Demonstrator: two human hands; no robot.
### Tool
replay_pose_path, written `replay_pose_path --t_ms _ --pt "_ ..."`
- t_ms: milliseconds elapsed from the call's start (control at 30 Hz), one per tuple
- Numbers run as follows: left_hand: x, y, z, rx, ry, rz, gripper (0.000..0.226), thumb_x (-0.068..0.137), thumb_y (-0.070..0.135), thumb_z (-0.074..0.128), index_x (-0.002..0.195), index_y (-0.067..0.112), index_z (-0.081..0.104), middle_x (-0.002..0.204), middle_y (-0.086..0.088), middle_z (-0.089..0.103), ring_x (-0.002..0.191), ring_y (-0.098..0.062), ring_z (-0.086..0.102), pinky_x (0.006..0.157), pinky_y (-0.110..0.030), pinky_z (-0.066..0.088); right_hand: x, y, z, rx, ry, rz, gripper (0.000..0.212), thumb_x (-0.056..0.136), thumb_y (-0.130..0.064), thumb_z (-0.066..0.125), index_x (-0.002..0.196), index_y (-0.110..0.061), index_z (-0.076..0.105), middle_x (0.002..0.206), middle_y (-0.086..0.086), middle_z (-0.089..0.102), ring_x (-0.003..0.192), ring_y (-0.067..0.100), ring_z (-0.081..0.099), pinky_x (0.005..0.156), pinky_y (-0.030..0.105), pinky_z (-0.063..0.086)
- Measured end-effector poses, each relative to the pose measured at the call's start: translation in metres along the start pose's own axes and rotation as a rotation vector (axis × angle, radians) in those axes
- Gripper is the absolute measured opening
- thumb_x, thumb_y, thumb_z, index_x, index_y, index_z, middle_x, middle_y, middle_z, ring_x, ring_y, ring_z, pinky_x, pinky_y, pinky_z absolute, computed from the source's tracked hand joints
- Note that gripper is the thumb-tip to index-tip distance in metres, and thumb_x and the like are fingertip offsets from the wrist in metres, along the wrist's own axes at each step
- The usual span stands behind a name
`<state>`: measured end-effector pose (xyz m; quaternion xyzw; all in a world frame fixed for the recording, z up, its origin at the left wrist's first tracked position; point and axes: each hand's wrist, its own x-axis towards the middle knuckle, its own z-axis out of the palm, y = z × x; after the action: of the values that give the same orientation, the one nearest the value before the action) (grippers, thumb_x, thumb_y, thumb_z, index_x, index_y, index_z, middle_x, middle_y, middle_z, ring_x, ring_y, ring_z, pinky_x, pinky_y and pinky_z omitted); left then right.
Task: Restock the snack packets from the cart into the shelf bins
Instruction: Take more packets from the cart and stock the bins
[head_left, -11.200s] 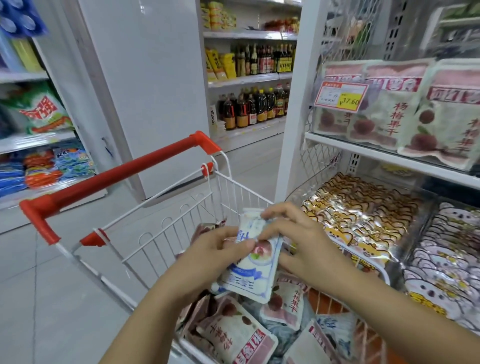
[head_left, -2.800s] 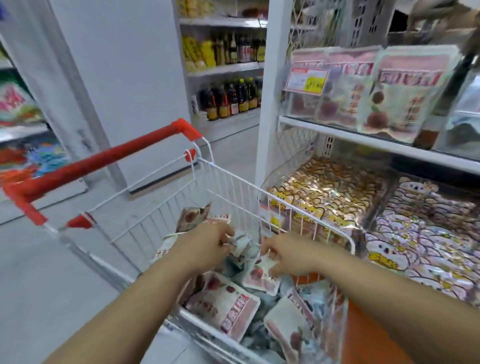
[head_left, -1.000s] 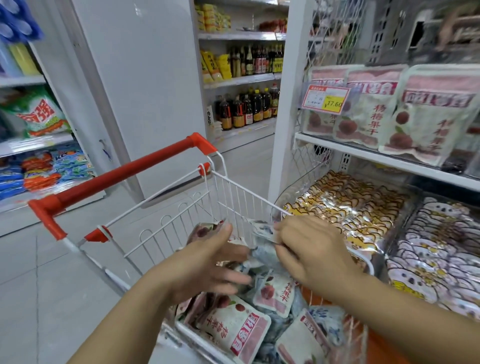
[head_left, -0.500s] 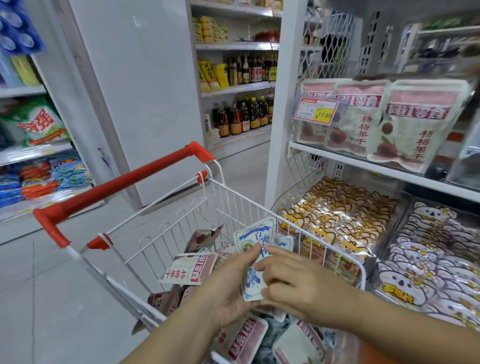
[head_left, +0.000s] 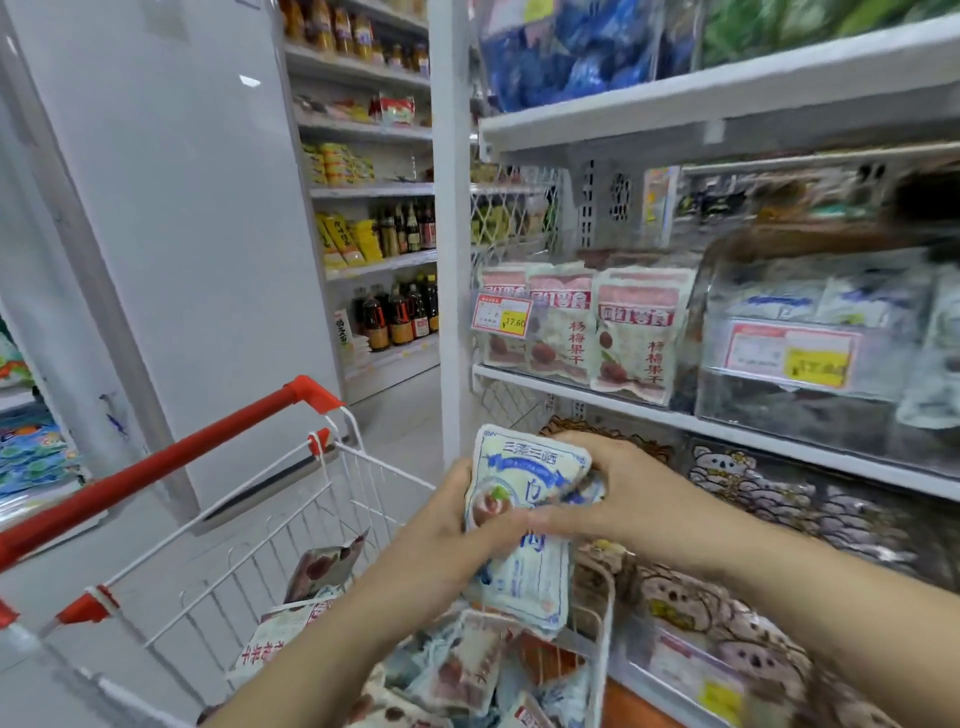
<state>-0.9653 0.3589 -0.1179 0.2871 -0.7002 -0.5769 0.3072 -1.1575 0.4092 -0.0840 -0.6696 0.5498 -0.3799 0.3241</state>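
A small stack of white-and-blue snack packets (head_left: 524, 525) is lifted above the white wire cart (head_left: 291, 525). My left hand (head_left: 441, 535) grips the stack from the left, thumb across its front. My right hand (head_left: 618, 499) grips it from the right, fingers curled over the top corner. More pink-and-white and blue packets (head_left: 457, 670) lie loose in the cart below. On the middle shelf a clear bin (head_left: 810, 338) holds similar white-and-blue packets, blurred. Left of it stand pink plum packets (head_left: 634, 332) in a row.
The cart's red handle (head_left: 171, 457) runs across the lower left. Lower shelf bins (head_left: 753, 519) hold gold and cartoon-printed sweets. A white pillar (head_left: 452, 234) edges the shelf unit. Bottles and yellow packs fill the far shelves (head_left: 384, 270). Grey floor lies left of the cart.
Both hands have raised the blue-and-white packets higher above the cart and toward the shelf. The view has tilted upward, showing the upper shelves.
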Motion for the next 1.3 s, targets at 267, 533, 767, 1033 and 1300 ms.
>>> replay_pose_path --t_ms 267,533,767,1033,1300 --pt "0.040 0.061 0.052 0.275 0.062 0.399 0.071 0.091 0.028 0.073 0.142 0.046 0.028 0.122 0.026 0.064 0.110 0.003 0.065 0.099 -0.029 0.052 -0.043 -0.034 -0.068 -0.186 0.315 -0.226 0.028 0.077 -0.019 0.085 0.093 -0.027 0.064 0.085 -0.004 0.072 0.071 0.008 0.066 0.066 0.030 0.052" --pt "0.096 0.145 0.113 0.429 0.081 0.706 0.050 0.088 0.010 0.074 0.124 0.033 0.049 0.102 0.028 0.061 0.093 0.023 0.054 0.075 -0.001 0.039 -0.064 -0.071 -0.160 -0.795 0.559 -0.568 0.022 0.071 -0.020 0.071 0.083 -0.018 0.054 0.086 -0.001 0.063 0.079 0.019 0.058 0.069 0.042 0.049" --pt "0.161 0.177 0.161 0.473 -0.109 0.545 0.035 0.086 0.020 0.078 0.109 0.035 0.055 0.096 0.021 0.069 0.084 0.013 0.064 0.079 -0.014 0.053 -0.076 -0.063 -0.230 -0.958 0.559 -0.266 0.030 0.074 -0.024 0.081 0.089 -0.020 0.055 0.083 -0.007 0.065 0.075 0.011 0.060 0.071 0.037 0.049" --pt "0.219 0.167 0.217 0.677 -0.609 0.113 0.014 0.095 0.030 0.069 0.106 0.025 0.061 0.098 0.005 0.066 0.084 -0.010 0.063 0.080 -0.027 0.054 -0.095 -0.036 -0.271 -1.036 0.275 0.251 0.033 0.068 -0.037 0.078 0.091 -0.022 0.060 0.085 -0.006 0.066 0.077 0.012 0.063 0.072 0.038 0.054" --pt "0.231 0.166 0.245 0.727 -0.839 -0.241 0.024 0.100 0.033 0.061 0.098 0.009 0.064 0.129 -0.023 0.064 0.101 -0.031 0.065 0.101 -0.044 0.052 -0.092 -0.037 -0.272 -1.374 -0.013 0.578 0.038 0.083 -0.029 0.074 0.107 -0.021 0.045 0.092 -0.005 0.051 0.079 0.019 0.052 0.070 0.034 0.043"
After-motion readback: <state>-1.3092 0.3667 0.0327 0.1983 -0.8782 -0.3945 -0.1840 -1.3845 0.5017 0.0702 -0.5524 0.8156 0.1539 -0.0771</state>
